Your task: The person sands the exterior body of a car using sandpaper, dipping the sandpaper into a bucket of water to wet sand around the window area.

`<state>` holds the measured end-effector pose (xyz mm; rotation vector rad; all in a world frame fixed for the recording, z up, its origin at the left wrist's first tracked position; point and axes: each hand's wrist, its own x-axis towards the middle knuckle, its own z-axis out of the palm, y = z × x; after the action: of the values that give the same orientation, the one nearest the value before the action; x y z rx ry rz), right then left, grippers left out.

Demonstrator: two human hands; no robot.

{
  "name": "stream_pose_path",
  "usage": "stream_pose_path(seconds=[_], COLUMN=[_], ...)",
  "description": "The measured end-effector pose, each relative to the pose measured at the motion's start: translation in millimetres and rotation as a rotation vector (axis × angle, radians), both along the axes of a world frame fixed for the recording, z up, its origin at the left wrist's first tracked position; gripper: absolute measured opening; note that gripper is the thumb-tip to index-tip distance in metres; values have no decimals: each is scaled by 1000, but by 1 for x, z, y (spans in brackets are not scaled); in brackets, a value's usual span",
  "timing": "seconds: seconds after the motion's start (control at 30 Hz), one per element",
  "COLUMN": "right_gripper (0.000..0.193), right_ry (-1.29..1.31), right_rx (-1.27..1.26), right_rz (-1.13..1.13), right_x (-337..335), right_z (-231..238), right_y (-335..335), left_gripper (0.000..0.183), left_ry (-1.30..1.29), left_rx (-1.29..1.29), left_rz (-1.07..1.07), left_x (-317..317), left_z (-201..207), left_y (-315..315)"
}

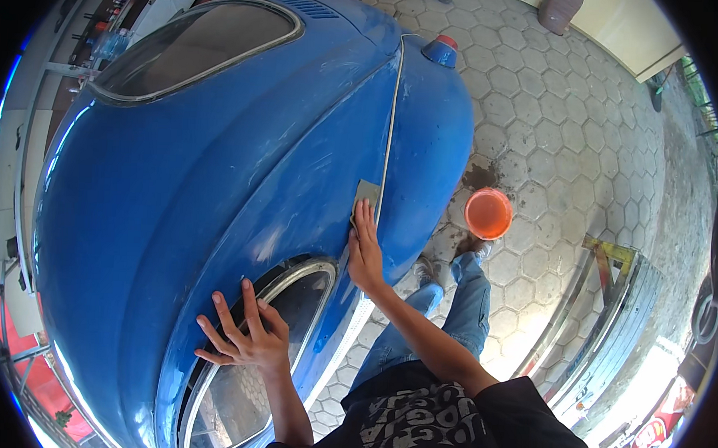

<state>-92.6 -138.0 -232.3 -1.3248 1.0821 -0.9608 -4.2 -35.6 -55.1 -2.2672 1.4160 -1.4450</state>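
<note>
A blue rounded car body [185,176] fills the left and middle, with pale scuffs on its paint. My right hand [364,252] holds a grey-green piece of sandpaper [367,192] against the panel, its fingers together over the sheet. The sheet lies beside the pale trim strip [393,113] along the fender seam. Spread over the upper frame of the side window [231,410], my left hand [250,338] is open and holds nothing. Its fingertips touch or hover over the blue paint above the glass; which, I cannot tell.
On the hexagonal paving [538,152] an orange bucket [488,214] of liquid stands right of my feet, near a dark wet patch. The blue fender [432,107] with its red-topped lamp [441,51] bulges beyond the seam. Weathered blue boards [623,332] lie at right.
</note>
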Motion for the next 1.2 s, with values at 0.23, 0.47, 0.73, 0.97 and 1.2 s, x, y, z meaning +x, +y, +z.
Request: stream_pose_path(seconds=[0.23, 0.47, 0.73, 0.97, 1.2], right_gripper=[49, 49, 49, 49, 49], right_ry=[287, 224, 153, 210, 206], right_rx=[-81, -148, -70, 18, -185], right_rz=[178, 236, 112, 52, 297], right_x=[-18, -25, -9, -10, -33], right_z=[-18, -19, -5, 2, -19], right_y=[17, 43, 10, -36, 8], left_gripper=[27, 26, 26, 27, 27], left_ry=[-11, -24, -19, -41, -33], left_rx=[43, 37, 35, 28, 46], left_rz=[26, 24, 23, 23, 28], left_x=[2, 6, 7, 7, 5], left_z=[1, 1, -5, -2, -3], left_y=[4, 8, 7, 6, 9])
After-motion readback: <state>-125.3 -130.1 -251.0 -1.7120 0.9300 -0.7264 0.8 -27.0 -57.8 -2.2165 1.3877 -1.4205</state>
